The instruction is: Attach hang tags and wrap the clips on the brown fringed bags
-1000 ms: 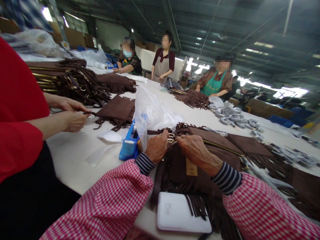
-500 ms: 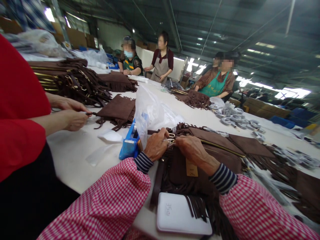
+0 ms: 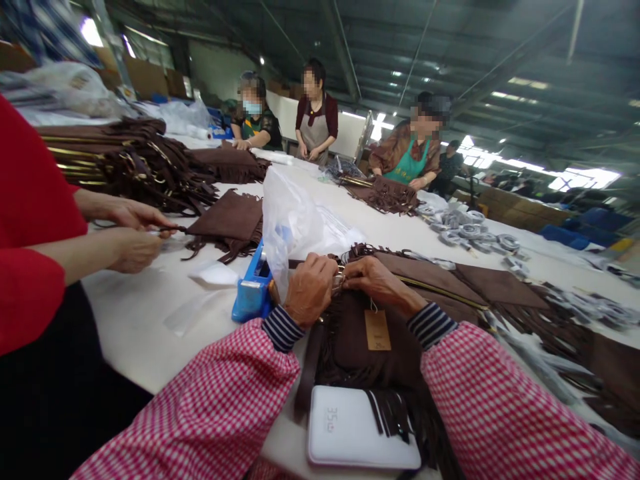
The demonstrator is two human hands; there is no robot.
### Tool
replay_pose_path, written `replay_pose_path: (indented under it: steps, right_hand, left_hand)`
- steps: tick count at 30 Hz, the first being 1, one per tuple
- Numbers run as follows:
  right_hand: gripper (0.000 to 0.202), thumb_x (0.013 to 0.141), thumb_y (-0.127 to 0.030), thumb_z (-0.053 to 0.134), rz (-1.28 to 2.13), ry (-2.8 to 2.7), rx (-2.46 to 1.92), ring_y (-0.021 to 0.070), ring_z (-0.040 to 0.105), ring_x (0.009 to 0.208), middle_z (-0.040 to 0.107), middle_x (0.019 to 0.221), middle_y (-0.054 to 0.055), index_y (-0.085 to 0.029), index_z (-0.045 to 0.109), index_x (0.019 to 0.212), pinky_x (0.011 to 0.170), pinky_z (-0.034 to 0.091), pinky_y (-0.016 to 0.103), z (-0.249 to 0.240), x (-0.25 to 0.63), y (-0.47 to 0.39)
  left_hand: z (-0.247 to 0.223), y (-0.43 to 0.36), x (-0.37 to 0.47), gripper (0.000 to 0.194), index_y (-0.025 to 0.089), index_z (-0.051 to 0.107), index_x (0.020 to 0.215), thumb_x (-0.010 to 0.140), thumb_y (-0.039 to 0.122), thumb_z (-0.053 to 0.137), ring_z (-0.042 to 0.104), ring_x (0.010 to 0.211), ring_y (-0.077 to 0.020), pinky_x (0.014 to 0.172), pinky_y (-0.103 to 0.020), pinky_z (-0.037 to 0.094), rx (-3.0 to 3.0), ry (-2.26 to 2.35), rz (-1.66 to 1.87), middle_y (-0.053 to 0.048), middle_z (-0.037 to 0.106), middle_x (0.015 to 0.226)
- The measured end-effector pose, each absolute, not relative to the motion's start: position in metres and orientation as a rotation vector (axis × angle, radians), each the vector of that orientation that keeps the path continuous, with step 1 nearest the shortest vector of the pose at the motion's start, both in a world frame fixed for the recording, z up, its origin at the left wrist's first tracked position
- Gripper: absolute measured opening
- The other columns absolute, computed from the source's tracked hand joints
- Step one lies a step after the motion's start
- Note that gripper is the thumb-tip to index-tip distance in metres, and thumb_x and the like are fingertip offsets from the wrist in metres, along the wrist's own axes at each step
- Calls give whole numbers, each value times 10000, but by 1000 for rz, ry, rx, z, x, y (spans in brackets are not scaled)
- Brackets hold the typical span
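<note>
A dark brown fringed bag (image 3: 350, 343) lies in front of me with a tan paper tag (image 3: 377, 330) hanging over its face. At its upper edge, my left hand (image 3: 311, 288) is closed, fingertips pinching a gold-coloured metal buckle (image 3: 341, 271) on the bag's strap. From the other side my right hand (image 3: 383, 285) is closed too, its thumb and fingers pressed together at the same buckle. The fingers partly hide the buckle and strap end. Just below the bag's fringe sits a white device with a number display (image 3: 340, 427), thin dark strips lying across it.
Left of my hands stand a blue tape dispenser (image 3: 253, 293) and a clear plastic bag (image 3: 285, 220). More brown bags (image 3: 430, 273) lie to the right, near grey wrapped coils (image 3: 465, 230). A co-worker in red (image 3: 37, 227) handles a strap at left; others stand across the table.
My right hand has shifted slightly left, closer to my left hand, uncovering more of the tag and its string. The view has turned a little. Both hands remain at the buckle.
</note>
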State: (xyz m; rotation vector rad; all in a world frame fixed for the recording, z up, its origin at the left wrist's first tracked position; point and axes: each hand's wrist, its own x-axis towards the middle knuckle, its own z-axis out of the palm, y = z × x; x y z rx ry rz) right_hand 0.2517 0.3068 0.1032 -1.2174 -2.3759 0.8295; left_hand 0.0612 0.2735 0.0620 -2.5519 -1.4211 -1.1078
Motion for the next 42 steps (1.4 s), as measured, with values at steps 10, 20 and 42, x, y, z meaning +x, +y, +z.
replay_pose_path:
  steps: [10,20,42]
  right_hand:
    - [128,700,-232,636,1151,-2241,-1254,112,460,582,555,609,-17,-115,690,695,543,325,242,111,256,318]
    - [200,728,-308,664,1242,-2176,-1249,99,426,551,537,579,-26,-111,690,713,519,283,238,114,261,317]
    - [158,798,-251,661,1040,-2129,-1009,165,591,801,696,851,33,-138,758,852,748,446,270,109,242,291]
  left_hand:
    - [53,269,64,196,216,706,1021,853,164,618,454,1241,-342,901,-529,411,-2412,-1235,-990,-65,605,1354]
    - [43,275,67,144,193,728,989,921,216,603,494,1227,-333,928,-506,408,-2348,-1099,-1039,-77,638,1333]
    - [65,284,51,170,153,711,833,849,321,697,626,699,-149,669,-262,499,-2734,-1388,-2808,-39,716,784]
